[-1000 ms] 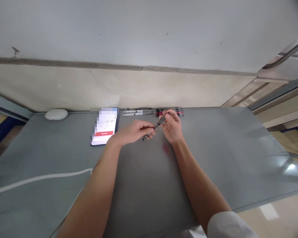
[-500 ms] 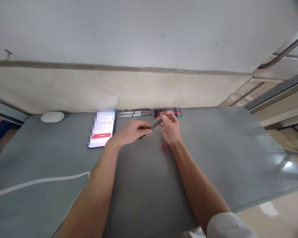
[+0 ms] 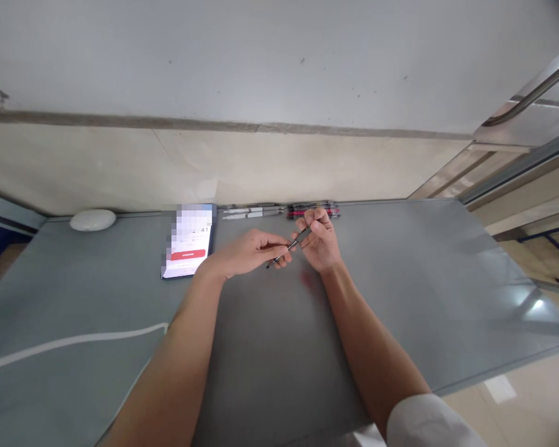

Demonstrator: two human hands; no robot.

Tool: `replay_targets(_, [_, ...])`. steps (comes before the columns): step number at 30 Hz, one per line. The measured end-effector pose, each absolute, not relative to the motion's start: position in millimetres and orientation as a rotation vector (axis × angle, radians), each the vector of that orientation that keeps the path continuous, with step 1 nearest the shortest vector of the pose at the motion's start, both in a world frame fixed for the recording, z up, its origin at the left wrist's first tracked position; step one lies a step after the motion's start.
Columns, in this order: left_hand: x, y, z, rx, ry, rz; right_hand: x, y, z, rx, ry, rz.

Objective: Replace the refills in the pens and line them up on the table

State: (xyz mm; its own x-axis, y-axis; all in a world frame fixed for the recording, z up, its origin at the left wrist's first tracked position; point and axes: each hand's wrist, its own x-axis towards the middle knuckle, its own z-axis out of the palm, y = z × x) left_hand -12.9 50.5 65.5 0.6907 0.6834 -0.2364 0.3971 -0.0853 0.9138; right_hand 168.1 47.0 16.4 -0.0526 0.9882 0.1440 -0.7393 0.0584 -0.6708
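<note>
Black pen held slanting over the grey table, near end to the left; left hand pinched closed on its near part, right hand curled closed about its far part; keeping both grips in line should, in my judgement, spare the barrel from bending; barrel slim, dark, round; white-and-grey pens far left, black-and-red pens just beyond the right hand; flat, glass-fronted phone left; table smooth, faintly glossy.

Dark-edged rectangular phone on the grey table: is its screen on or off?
On. The dark-edged rectangular phone shows a bright white display with dark digits above a red bar; part of it is pixelated.
</note>
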Motion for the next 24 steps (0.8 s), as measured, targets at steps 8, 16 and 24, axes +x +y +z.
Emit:
replay_targets(8, [-10.8, 54.6, 59.0, 1.724, 1.097, 0.42, 163.3, 52.3, 17.8, -0.654, -0.666, 1.349])
replay_targets(16, [-12.9, 53.6, 60.2, 1.718, 1.08, 0.454, 164.8, 51.1, 19.9, -0.678, -0.666, 1.394])
replay_targets(24, [-14.3, 51.8, 63.6, 1.712, 0.902, 0.298, 168.1, 48.5, 17.3, -0.522, -0.714, 1.472])
